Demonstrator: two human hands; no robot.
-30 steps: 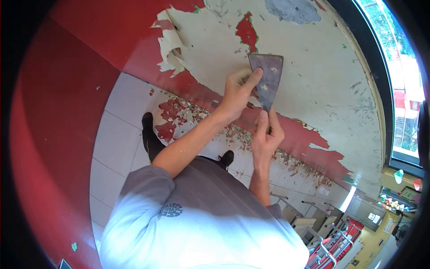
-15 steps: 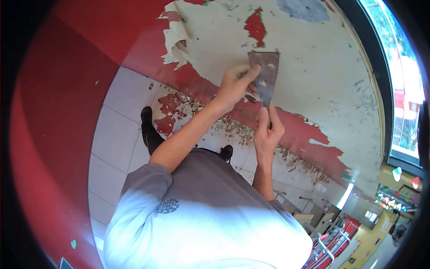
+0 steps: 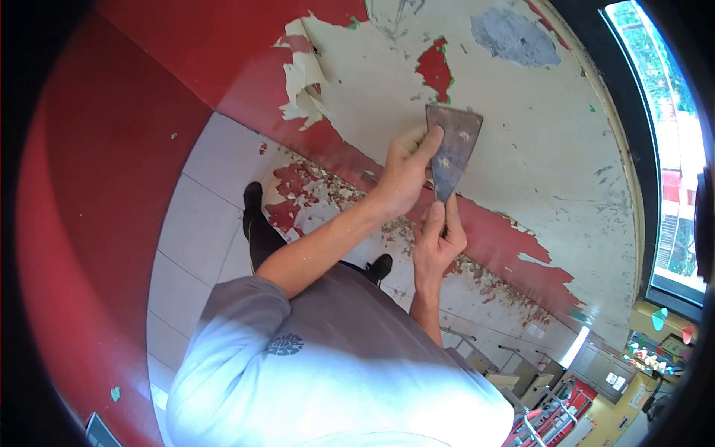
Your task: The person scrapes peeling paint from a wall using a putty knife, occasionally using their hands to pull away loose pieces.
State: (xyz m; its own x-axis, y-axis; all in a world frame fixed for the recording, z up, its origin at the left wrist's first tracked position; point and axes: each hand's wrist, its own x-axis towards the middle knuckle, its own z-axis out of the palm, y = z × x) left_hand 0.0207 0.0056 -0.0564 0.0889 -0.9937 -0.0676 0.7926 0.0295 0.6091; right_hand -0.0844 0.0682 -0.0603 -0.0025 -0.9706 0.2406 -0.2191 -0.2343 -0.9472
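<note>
A worn metal scraper (image 3: 460, 138) with a wide flat blade is held in front of a wall of partly peeled paint, its wide edge uppermost. My left hand (image 3: 408, 167) pinches the blade's left side, thumb lying on its face. Lower down, my right hand (image 3: 439, 242) grips the narrow end between thumb and fingers, and that end is mostly hidden. Just above the blade's edge is a red patch (image 3: 436, 71) in the pale wall surface (image 3: 521, 156). A curled flap of loose paint (image 3: 304, 74) hangs left of my left hand.
Paint flakes (image 3: 320, 186) litter the tiled floor (image 3: 205, 197) along the wall's foot. My shoes (image 3: 253, 197) stand among them. A dark-framed window (image 3: 663, 149) is at the right. Metal-framed furniture (image 3: 547, 417) stands at the lower right. A red wall (image 3: 126, 164) rises at left.
The scraper's blade now leans further to the right, with both hands still on it. The whole view has shifted slightly, so the wall and floor appear lower and further right.
</note>
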